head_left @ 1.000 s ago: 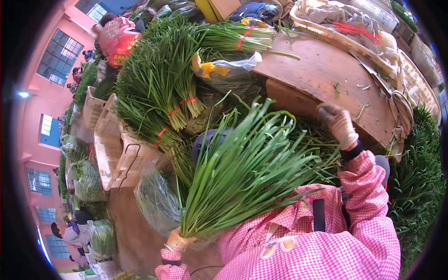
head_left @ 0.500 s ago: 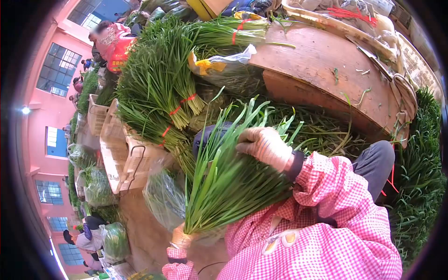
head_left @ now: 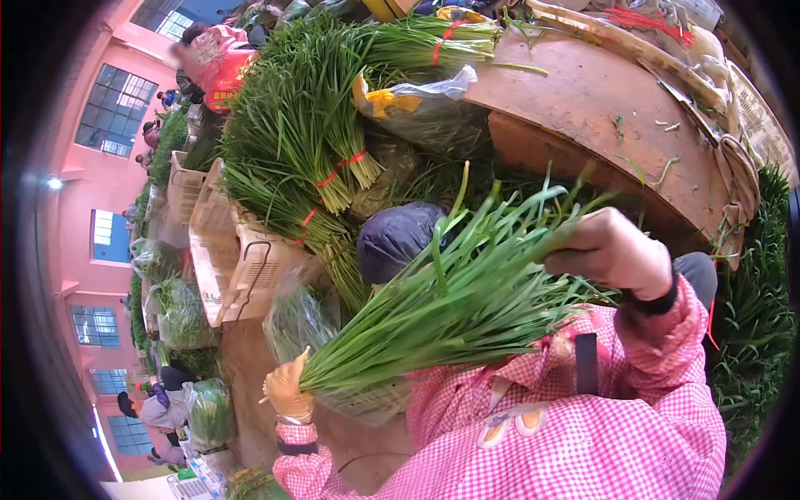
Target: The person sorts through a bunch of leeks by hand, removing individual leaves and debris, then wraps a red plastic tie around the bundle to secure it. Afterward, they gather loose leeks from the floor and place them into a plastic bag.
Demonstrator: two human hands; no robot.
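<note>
I count one loose bunch (head_left: 450,308), across the pink smock (head_left: 600,433). Left hand (head_left: 289,390): closed around its stem ends. Right hand (head_left: 612,250): half curled, touching the leaf tips, grip unclear. Five red ties (head_left: 327,180) visible. A clear bag (head_left: 211,412), far left, contains greens.

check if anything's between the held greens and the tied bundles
Yes: a dark blue rounded shape, probably a knee, partly stands between the held greens and the tied bundles. Nothing visible comes between the right hand and the leaf tips.
</note>
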